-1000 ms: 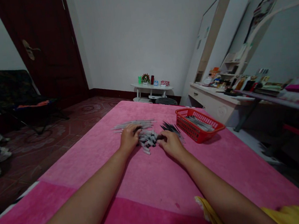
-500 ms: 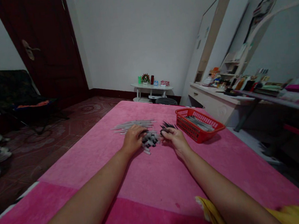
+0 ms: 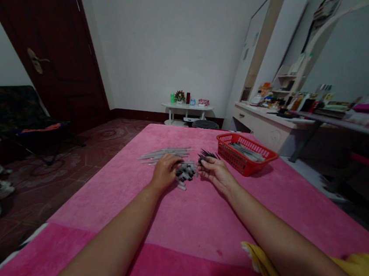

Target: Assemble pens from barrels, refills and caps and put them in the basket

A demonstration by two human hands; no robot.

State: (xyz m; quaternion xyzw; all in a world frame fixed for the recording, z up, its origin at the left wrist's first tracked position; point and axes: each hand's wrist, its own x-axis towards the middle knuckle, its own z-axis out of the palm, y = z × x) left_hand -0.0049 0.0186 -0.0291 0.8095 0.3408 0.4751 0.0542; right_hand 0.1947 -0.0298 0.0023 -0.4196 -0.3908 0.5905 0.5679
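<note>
My left hand [image 3: 167, 171] rests with bent fingers against a pile of short grey-white and black pieces [image 3: 186, 172], perhaps pen caps. Its fingertips close around a small dark item, mostly hidden. Just across the pile, my right hand [image 3: 216, 170] pinches something small and black between thumb and forefinger, its other fingers loosely curled. Behind those fingers lies a bunch of thin black pointed pieces [image 3: 209, 154]. Long grey pen-like sticks [image 3: 163, 155] lie side by side beyond my left hand.
A red plastic basket [image 3: 240, 165] holding more grey sticks stands to the right of my right hand. Pink cloth [image 3: 193, 225] covers the work surface. Yellow fabric [image 3: 265, 263] lies by my right forearm. A white dressing table [image 3: 261, 114] stands at the right.
My right hand's fingers have loosened and spread slightly near the pile. My left hand, the sticks and the basket stay practically where they were.
</note>
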